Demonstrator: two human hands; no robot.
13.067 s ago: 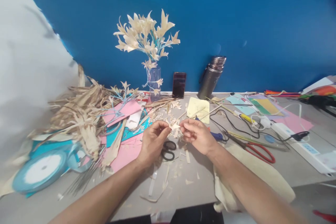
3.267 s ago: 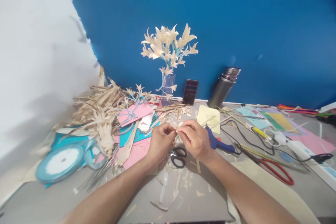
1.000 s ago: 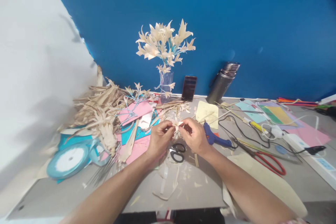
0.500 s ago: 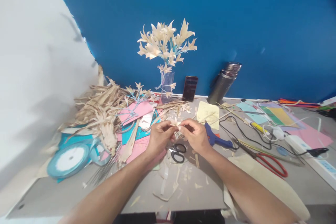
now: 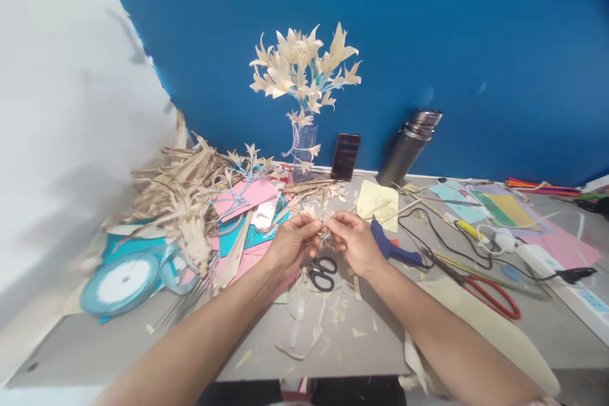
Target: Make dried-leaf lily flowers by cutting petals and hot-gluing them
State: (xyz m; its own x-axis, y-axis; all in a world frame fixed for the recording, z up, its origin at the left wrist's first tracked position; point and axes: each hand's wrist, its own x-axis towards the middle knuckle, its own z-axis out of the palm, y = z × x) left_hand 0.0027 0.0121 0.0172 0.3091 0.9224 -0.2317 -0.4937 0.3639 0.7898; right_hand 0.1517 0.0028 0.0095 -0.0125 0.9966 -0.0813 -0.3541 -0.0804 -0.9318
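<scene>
My left hand (image 5: 295, 242) and my right hand (image 5: 353, 242) meet over the middle of the table, thumbs and forefingers pinched together. Between their fingertips is a small cream husk flower (image 5: 311, 210); its pale petals poke up behind the left fingers, and its base is hidden. Just below the hands lie black-handled scissors (image 5: 323, 274). A blue glue gun (image 5: 396, 248) rests right of my right hand. Behind, a clear vase (image 5: 304, 155) holds a bunch of similar cream flowers (image 5: 304, 70) on blue-wrapped stems.
Dried husks (image 5: 178, 187) heap up at the left, near a blue ribbon spool (image 5: 121, 282) and thin wires (image 5: 183, 304). A phone (image 5: 346, 157) and a thermos (image 5: 410, 147) lean against the wall. Red-handled scissors (image 5: 492, 297), cords and a power strip (image 5: 561, 282) lie at the right.
My fingers have shifted on the small flower, which now shows more behind the left fingertips. The right hand's fingers have curled in slightly. The camera view has tilted a little.
</scene>
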